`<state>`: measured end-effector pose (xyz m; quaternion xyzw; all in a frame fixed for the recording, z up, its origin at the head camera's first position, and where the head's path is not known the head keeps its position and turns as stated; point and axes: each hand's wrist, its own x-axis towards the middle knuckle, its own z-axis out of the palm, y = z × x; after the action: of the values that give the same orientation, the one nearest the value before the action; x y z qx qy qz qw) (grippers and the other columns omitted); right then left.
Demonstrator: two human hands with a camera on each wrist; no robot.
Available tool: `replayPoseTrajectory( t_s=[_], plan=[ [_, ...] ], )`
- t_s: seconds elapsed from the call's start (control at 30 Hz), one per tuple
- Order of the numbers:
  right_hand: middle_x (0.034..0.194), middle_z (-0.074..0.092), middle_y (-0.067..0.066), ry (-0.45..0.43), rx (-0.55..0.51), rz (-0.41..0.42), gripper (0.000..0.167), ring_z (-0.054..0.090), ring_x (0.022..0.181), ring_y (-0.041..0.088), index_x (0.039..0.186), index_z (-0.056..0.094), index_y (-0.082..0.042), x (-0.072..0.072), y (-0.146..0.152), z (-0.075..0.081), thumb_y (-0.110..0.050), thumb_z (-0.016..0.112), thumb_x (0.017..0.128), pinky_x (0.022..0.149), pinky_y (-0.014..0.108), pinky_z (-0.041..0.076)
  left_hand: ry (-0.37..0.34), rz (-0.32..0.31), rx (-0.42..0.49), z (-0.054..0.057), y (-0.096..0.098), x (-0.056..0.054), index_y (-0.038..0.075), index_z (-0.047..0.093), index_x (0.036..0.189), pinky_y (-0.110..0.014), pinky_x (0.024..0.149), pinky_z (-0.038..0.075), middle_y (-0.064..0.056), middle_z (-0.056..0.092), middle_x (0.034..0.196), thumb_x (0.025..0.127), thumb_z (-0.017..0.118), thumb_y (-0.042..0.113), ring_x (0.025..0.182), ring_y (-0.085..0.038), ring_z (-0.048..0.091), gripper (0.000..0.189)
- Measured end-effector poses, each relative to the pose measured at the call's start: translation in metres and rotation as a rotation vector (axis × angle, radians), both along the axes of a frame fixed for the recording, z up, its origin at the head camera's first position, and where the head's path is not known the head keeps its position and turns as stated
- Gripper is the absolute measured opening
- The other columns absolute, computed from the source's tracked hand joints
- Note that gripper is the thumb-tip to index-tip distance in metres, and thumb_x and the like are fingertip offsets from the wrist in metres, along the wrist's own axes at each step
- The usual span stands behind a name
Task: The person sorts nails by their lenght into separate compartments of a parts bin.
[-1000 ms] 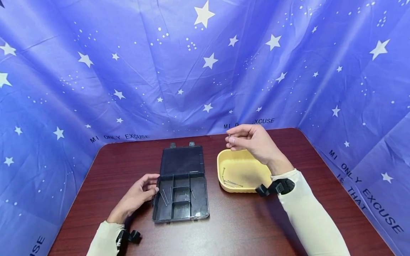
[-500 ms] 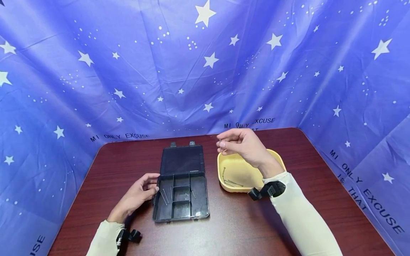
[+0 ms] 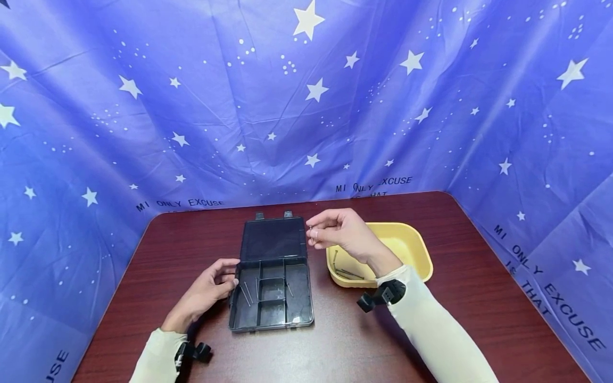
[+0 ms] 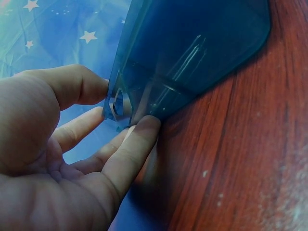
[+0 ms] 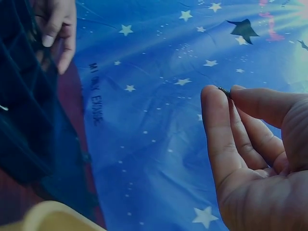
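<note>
A dark, see-through compartment box (image 3: pixel 299 298) lies with its lid (image 3: pixel 274 236) folded back. Several thin metal screws (image 3: pixel 247 293) lie in its left and right compartments. My left hand (image 3: pixel 208 290) grips the box's left edge; in the left wrist view its thumb and fingers meet the box wall (image 4: pixel 192 57) near a latch. My right hand (image 3: pixel 345 234) pinches a small screw (image 3: pixel 311 234) between thumb and fingertips, just right of the lid. Only the screw's dark, ridged end (image 5: pixel 224 92) shows in the right wrist view.
Right of the box stands a yellow tray (image 3: pixel 416 244) with several more screws (image 3: pixel 348 274) at its left end, partly under my right forearm. The dark red wooden table (image 3: pixel 306 356) backs onto a blue star-print cloth (image 3: pixel 268 106).
My right hand has moved left and toward me with the screw, from over the yellow tray to beside the box's lid. The left hand keeps its place on the box.
</note>
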<state>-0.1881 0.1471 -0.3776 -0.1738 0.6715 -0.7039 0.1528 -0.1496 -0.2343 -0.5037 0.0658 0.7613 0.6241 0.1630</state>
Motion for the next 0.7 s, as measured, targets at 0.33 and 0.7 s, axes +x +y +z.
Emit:
replayPoseTrajectory(
  t_s=[0.33, 0.7],
  plan=[
    [0.096, 0.078, 0.015, -0.115, 0.029, 0.036, 0.027, 0.077, 0.083, 0.018, 0.121, 0.07, 0.009, 0.003, -0.023, -0.032, 0.005, 0.074, 0.094, 0.078, 0.036, 0.065, -0.003, 0.012, -0.003, -0.002, 0.0, 0.0, 0.003, 0.045, 0.152, -0.023, 0.07, 0.054, -0.032, 0.052, 0.138, 0.099, 0.064, -0.001, 0.098, -0.007, 0.062, 0.056],
    [0.089, 0.077, 0.012, -0.189, 0.099, 0.005, 0.028, 0.076, 0.076, 0.018, 0.12, 0.067, 0.014, 0.011, -0.039, -0.055, 0.007, 0.073, 0.093, 0.071, 0.029, 0.064, -0.001, 0.013, -0.001, -0.003, 0.0, -0.001, 0.002, 0.044, 0.152, -0.023, 0.071, 0.055, -0.032, 0.053, 0.136, 0.099, 0.063, -0.002, 0.098, -0.006, 0.063, 0.057]
  ],
)
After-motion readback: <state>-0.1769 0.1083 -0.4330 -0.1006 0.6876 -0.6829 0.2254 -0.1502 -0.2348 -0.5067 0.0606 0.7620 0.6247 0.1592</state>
